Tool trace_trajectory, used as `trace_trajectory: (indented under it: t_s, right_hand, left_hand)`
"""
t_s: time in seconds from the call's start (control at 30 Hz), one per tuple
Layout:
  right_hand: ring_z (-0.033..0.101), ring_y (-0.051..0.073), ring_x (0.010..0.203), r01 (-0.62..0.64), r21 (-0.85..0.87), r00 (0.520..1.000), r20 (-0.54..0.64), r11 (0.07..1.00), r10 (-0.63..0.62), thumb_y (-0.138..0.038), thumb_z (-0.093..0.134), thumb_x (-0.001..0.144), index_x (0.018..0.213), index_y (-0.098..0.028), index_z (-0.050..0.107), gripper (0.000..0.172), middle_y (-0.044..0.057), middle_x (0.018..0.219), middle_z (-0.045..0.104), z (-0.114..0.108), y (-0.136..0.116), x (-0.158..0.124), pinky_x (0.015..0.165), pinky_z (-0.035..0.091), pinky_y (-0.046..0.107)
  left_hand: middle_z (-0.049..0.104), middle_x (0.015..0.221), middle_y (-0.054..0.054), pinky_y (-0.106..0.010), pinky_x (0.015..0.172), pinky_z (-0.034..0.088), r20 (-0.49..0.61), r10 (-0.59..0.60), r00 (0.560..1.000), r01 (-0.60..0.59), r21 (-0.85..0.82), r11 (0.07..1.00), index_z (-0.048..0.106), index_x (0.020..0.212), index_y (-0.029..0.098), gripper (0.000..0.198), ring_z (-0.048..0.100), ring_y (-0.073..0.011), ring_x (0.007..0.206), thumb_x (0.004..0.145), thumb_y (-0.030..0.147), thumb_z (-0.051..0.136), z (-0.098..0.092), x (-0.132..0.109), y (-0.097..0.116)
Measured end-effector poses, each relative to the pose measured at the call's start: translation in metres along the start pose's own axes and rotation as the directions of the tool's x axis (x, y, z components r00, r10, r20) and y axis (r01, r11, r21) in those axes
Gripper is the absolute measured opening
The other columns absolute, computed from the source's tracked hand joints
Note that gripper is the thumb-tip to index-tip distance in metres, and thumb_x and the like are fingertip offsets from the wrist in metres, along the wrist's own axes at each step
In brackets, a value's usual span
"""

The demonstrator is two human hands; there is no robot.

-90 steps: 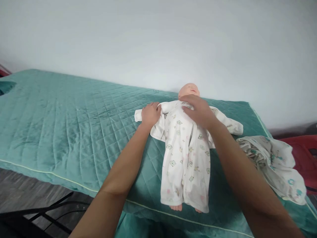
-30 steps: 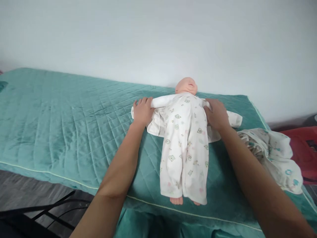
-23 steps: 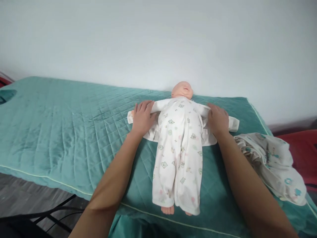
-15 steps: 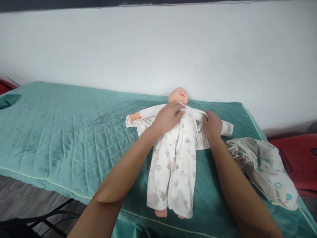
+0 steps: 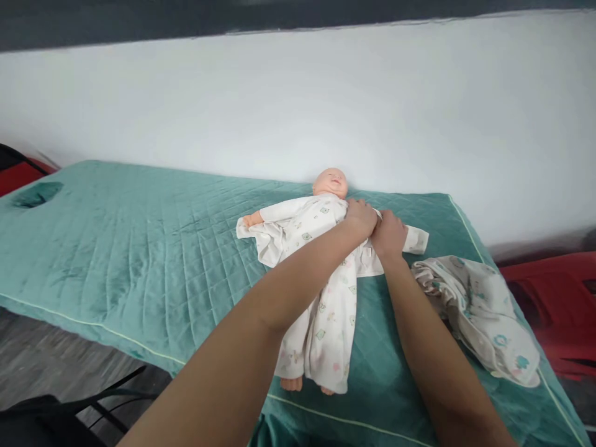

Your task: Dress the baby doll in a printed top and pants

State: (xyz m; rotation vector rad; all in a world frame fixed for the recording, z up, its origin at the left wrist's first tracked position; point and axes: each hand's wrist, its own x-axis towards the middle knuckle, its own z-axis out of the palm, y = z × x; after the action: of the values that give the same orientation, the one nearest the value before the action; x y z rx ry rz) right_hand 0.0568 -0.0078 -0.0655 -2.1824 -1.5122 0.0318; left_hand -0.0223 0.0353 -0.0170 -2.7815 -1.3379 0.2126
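A baby doll (image 5: 330, 181) lies on its back on the green bed, its head toward the wall. It wears white printed trousers (image 5: 333, 323), and a white printed baby shirt (image 5: 311, 226) lies under and around its upper body. My left hand (image 5: 361, 218) is closed on the shirt at the doll's shoulder on the right side. Right beside it, my right hand (image 5: 390, 236) grips the shirt's sleeve, whose cuff (image 5: 416, 240) sticks out past my fingers. The doll's arm on that side is hidden by cloth and hands. Its other hand (image 5: 254, 219) shows near the left cuff.
A crumpled white printed cloth (image 5: 484, 320) rests near the right edge of the quilted green bed (image 5: 153, 248). Red plastic chairs (image 5: 549, 304) stand beyond that edge. A white wall (image 5: 233, 105) borders the far side. The bed has a face hole (image 5: 40, 194) at left.
My left hand has moved right from the doll's chest to its shoulder, next to my right hand. The shirt's front on the left now spreads over the chest. The view has tilted slightly upward.
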Motion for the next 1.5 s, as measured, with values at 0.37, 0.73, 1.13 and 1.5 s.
trace_trajectory:
  t_s: [0.37, 0.73, 1.13, 1.5]
  right_hand:
    - [0.063, 0.031, 0.105, -0.028, 0.098, 0.998, -0.052, 0.995, 0.034, -0.031, 0.043, 0.097, 0.112, -0.016, 0.068, 0.033, 0.017, 0.109, 0.074, 0.003, 0.01, 0.007, 0.099, 0.036, 0.043]
    - [0.066, 0.031, 0.101, -0.093, 0.111, 0.996, -0.002, 0.989, 0.094, -0.03, 0.043, 0.099, 0.11, -0.014, 0.066, 0.031, 0.016, 0.097, 0.075, -0.001, 0.013, 0.01, 0.099, 0.036, 0.042]
    - [0.062, 0.028, 0.099, -0.185, 0.278, 0.981, -0.002, 0.943, 0.193, -0.029, 0.042, 0.097, 0.112, -0.016, 0.061, 0.027, 0.016, 0.114, 0.069, -0.002, 0.033, 0.014, 0.082, 0.04, 0.036]
    - [0.062, 0.028, 0.099, -0.157, 0.42, 0.976, -0.07, 0.894, 0.205, -0.03, 0.049, 0.091, 0.108, -0.021, 0.064, 0.025, 0.012, 0.109, 0.071, 0.008, 0.049, 0.019, 0.087, 0.044, 0.038]
  left_hand:
    - [0.072, 0.123, -0.019, -0.053, 0.097, 0.048, 0.086, 0.089, 0.992, -0.09, 0.002, 0.996, 0.073, 0.118, 0.014, 0.038, 0.062, -0.0367, 0.114, 0.08, 0.015, 0.065, 0.003, 0.022, -0.014]
    - [0.072, 0.119, -0.018, -0.044, 0.092, 0.052, 0.042, 0.193, 0.98, -0.195, 0.046, 0.98, 0.071, 0.118, 0.013, 0.037, 0.068, -0.0336, 0.109, 0.084, 0.012, 0.057, -0.005, 0.01, -0.018]
    - [0.073, 0.113, -0.019, -0.042, 0.084, 0.051, -0.023, 0.168, 0.986, -0.164, 0.13, 0.978, 0.065, 0.124, 0.013, 0.043, 0.069, -0.0356, 0.105, 0.082, 0.018, 0.061, -0.024, 0.006, -0.051]
    - [0.07, 0.115, -0.02, -0.04, 0.078, 0.05, -0.006, 0.125, 0.992, -0.123, 0.167, 0.978, 0.062, 0.127, 0.01, 0.043, 0.068, -0.0346, 0.103, 0.086, 0.016, 0.054, -0.047, -0.018, -0.066]
